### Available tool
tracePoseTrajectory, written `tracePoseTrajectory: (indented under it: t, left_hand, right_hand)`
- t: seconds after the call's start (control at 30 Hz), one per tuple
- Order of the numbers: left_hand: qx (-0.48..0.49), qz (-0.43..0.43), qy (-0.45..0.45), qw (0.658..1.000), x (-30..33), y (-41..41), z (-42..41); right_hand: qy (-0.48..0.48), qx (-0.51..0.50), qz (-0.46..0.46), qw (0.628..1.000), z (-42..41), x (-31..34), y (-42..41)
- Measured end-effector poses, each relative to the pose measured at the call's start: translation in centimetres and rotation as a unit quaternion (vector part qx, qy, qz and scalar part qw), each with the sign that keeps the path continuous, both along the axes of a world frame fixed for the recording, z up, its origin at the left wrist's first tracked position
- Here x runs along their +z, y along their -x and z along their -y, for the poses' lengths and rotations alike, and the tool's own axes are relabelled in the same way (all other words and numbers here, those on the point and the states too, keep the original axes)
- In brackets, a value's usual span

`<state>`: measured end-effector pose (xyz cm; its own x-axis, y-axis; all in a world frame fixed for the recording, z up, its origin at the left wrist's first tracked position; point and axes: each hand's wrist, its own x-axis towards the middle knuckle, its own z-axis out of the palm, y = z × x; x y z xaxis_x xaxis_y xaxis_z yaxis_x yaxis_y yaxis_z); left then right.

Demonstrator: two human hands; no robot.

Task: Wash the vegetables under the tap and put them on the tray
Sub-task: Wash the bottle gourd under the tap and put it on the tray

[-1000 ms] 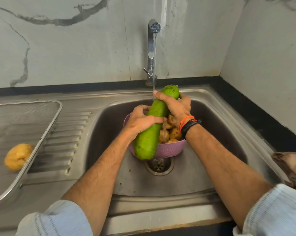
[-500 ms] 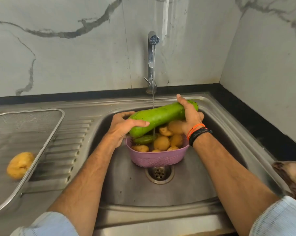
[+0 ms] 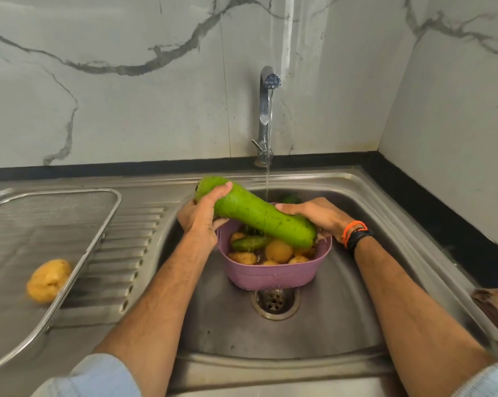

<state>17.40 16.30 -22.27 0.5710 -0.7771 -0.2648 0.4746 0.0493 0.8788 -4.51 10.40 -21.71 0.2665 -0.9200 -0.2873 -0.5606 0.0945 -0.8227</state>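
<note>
A long green gourd (image 3: 256,214) lies across the top of a pink basket (image 3: 273,275) in the sink (image 3: 385,253), under the water running from the tap (image 3: 266,110). My left hand (image 3: 203,217) grips its upper left end. My right hand (image 3: 313,214) holds its lower right end from behind. Several potatoes (image 3: 279,250) and a small cucumber (image 3: 250,242) fill the basket. One potato (image 3: 49,280) lies on the mesh tray (image 3: 70,213) at the left.
The drain (image 3: 275,302) shows just in front of the basket. A ribbed draining board (image 3: 122,253) lies between the tray and the sink. A brown cloth (image 3: 496,313) sits at the right edge. Marble walls close the back and right.
The gourd has swung round: first it stood steeply with its top to the right, then lay level, and now its left end is the higher one. Both hands shifted their grip along it.
</note>
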Motion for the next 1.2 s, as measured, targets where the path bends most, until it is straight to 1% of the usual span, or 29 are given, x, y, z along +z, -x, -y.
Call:
tracePoseTrajectory:
  t: [0.07, 0.17, 0.23, 0.3, 0.37, 0.43, 0.47, 0.53, 0.63, 0.67, 0.73, 0.8, 0.87, 0.97, 1.03, 1.1, 1.13, 1.17, 1.2]
  left_hand:
    - [0.000, 0.038, -0.005, 0.999, 0.2, 0.1, 0.0]
    - [-0.031, 0.067, -0.017, 0.997, 0.0, 0.7, 0.2]
    - [-0.061, 0.078, -0.024, 0.995, 0.0, 1.2, 0.3]
    - [-0.090, 0.091, -0.039, 0.991, -0.1, 1.4, 0.4]
    - [-0.095, 0.107, -0.037, 0.989, -0.3, 1.6, 0.5]
    - [-0.099, 0.102, -0.021, 0.990, -0.1, 2.0, 0.1]
    - [-0.120, 0.096, -0.016, 0.988, 0.1, 2.2, -0.2]
    - [-0.203, 0.100, -0.021, 0.974, 0.5, 2.6, -1.0]
    - [-0.354, 0.143, -0.067, 0.922, 0.6, 3.1, -2.2]
    - [-0.390, 0.153, -0.074, 0.905, 0.5, 3.4, -2.5]
    - [-0.418, 0.155, -0.082, 0.891, 0.1, 3.8, -2.5]
    - [-0.385, 0.173, -0.105, 0.900, -0.2, 4.1, -2.1]
    - [-0.320, 0.221, -0.131, 0.912, -0.7, 4.6, -1.6]
    - [-0.236, 0.292, -0.153, 0.914, -1.4, 5.5, -1.2]
    - [-0.205, 0.314, -0.153, 0.914, -1.4, 6.0, -1.1]
    - [-0.191, 0.359, -0.152, 0.901, -1.1, 6.3, -1.2]
    - [-0.188, 0.377, -0.154, 0.894, -1.1, 6.3, -1.1]
    - [-0.189, 0.384, -0.154, 0.891, -1.0, 6.3, -1.2]
    - [-0.195, 0.382, -0.153, 0.890, -1.1, 6.3, -1.2]
  right_hand:
    - [0.056, 0.038, -0.021, 0.997, -0.3, 0.3, -1.0]
    - [0.088, 0.062, 0.009, 0.994, -0.7, 0.5, -2.9]
    - [0.114, 0.078, -0.002, 0.990, -1.0, 0.4, -4.2]
    - [0.139, 0.073, -0.016, 0.988, -1.3, 0.2, -4.9]
    - [0.133, 0.051, 0.010, 0.990, -1.3, -0.1, -5.0]
    - [0.118, 0.025, 0.032, 0.992, -1.1, -0.3, -4.7]
    - [0.106, 0.011, 0.040, 0.993, -0.9, -0.4, -4.6]
    - [0.074, -0.012, 0.081, 0.994, -0.8, -0.7, -4.4]
    - [0.018, -0.033, 0.161, 0.986, -1.0, -0.5, -4.5]
    - [-0.003, -0.043, 0.194, 0.980, -1.1, -0.3, -4.6]
    - [-0.030, -0.069, 0.251, 0.965, -1.5, -0.1, -4.7]
    - [-0.043, -0.098, 0.273, 0.956, -1.5, -0.3, -5.0]
    - [-0.047, -0.110, 0.281, 0.952, -1.4, -0.6, -5.7]
    - [-0.042, -0.112, 0.268, 0.956, -1.3, -0.8, -7.0]
    - [-0.011, -0.112, 0.224, 0.968, -1.9, -0.4, -7.8]
    - [0.054, -0.126, 0.148, 0.979, -1.7, -0.4, -8.6]
    - [0.091, -0.136, 0.124, 0.979, -1.6, -0.3, -8.9]
    - [0.128, -0.149, 0.121, 0.973, -1.5, 0.0, -9.2]
    - [0.151, -0.164, 0.139, 0.965, -1.3, 0.2, -9.4]
